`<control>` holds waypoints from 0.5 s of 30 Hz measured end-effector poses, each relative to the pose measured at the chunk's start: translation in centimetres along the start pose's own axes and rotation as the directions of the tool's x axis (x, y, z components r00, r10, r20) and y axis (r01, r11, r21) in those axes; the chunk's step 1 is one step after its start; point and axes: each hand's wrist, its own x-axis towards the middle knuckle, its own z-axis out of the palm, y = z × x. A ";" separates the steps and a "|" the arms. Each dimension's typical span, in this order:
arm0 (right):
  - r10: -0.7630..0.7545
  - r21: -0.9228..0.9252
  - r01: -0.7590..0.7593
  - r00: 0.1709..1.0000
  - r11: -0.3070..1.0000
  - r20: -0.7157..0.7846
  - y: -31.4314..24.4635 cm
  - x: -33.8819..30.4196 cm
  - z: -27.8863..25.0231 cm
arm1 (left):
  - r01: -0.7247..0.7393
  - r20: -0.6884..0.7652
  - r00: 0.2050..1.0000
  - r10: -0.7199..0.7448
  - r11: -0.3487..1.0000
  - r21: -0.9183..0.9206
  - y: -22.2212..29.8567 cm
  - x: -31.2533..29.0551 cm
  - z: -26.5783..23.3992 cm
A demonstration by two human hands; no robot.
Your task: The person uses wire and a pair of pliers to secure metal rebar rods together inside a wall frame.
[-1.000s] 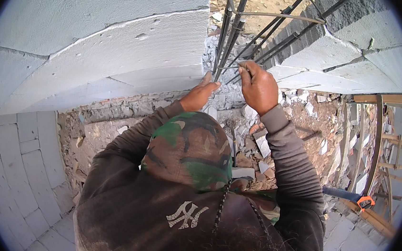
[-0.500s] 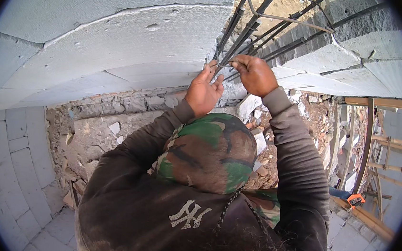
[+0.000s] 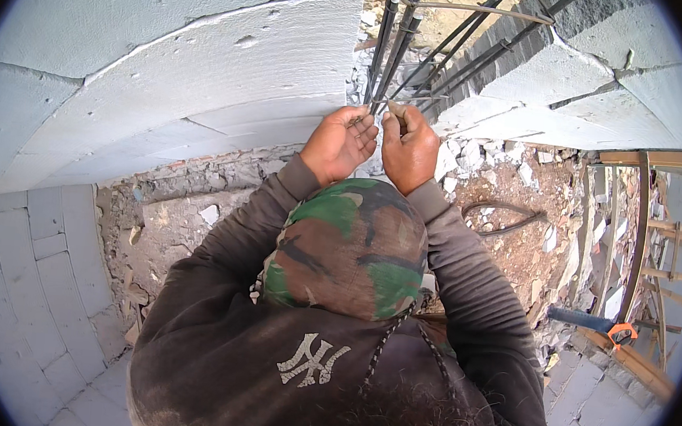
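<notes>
Dark steel rebars [image 3: 405, 36] rise in a bundle between two light block walls, crossed by a thin stirrup [image 3: 488, 10]. At their lower visible part, my left hand [image 3: 339, 141] is at the left side, palm turned up, its thumb and forefinger pinched against the bars. What it holds is mostly hidden by the fingers, but looks like thin wire. Close beside it on the right, my right hand [image 3: 410, 150] has its thumb and forefinger closed on a thin tie wire [image 3: 389, 104] at the bars. The other fingers of that hand are curled in.
White block walls [image 3: 208, 63] stand to the left and far right [image 3: 587, 88]. Rubble covers the ground, with a loop of dark wire [image 3: 511, 220] lying on it. A handsaw with an orange and black handle [image 3: 621, 333] rests near wooden framing [image 3: 639, 231]. Camouflage cloth [image 3: 354, 247] lies between my forearms.
My right hand has come down and leftward, closer to my left hand, and its wrist has turned. The view has shifted, bringing the loop of dark wire and more of the saw into sight.
</notes>
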 end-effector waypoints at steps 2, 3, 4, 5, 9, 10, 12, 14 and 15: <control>0.064 0.088 -0.063 0.998 0.994 -0.013 0.5 -0.9 1.1 | -0.024 -0.034 0.999 0.025 0.999 0.024 0.1 -0.6 0.5; 0.048 0.115 -0.042 0.998 0.993 -0.051 0.8 -1.4 1.6 | -0.037 -0.026 0.999 0.037 0.999 0.017 0.1 -0.8 0.6; 0.059 0.131 -0.049 0.996 0.990 -0.068 1.2 -1.7 2.2 | -0.056 -0.044 0.997 0.060 0.995 0.081 0.1 -0.9 0.6; 0.076 0.145 -0.062 0.993 0.987 -0.091 1.5 -2.0 2.7 | -0.079 -0.025 0.996 0.082 0.990 0.121 0.1 -0.9 0.6; -0.060 0.071 0.073 0.983 0.995 -0.173 1.9 -2.5 4.5 | -0.110 0.092 0.991 0.092 0.970 0.216 0.2 -0.6 -0.1; -0.065 0.036 0.072 0.983 0.997 -0.172 1.8 -2.4 4.6 | -0.127 0.113 0.988 0.104 0.967 0.219 0.2 -0.5 -0.3; 0.026 0.186 0.001 0.989 0.983 -0.142 1.4 -2.0 4.4 | -0.147 0.174 0.979 0.110 0.964 0.220 0.0 -0.4 -0.6; 0.110 0.259 -0.095 0.993 0.961 -0.045 0.8 -1.3 3.6 | -0.179 0.160 0.976 0.146 0.959 0.219 0.0 -0.4 -0.8; 0.140 0.259 -0.140 0.990 0.956 0.018 0.5 -0.8 2.9 | -0.173 0.132 0.980 0.146 0.959 0.226 -0.1 -0.5 -0.9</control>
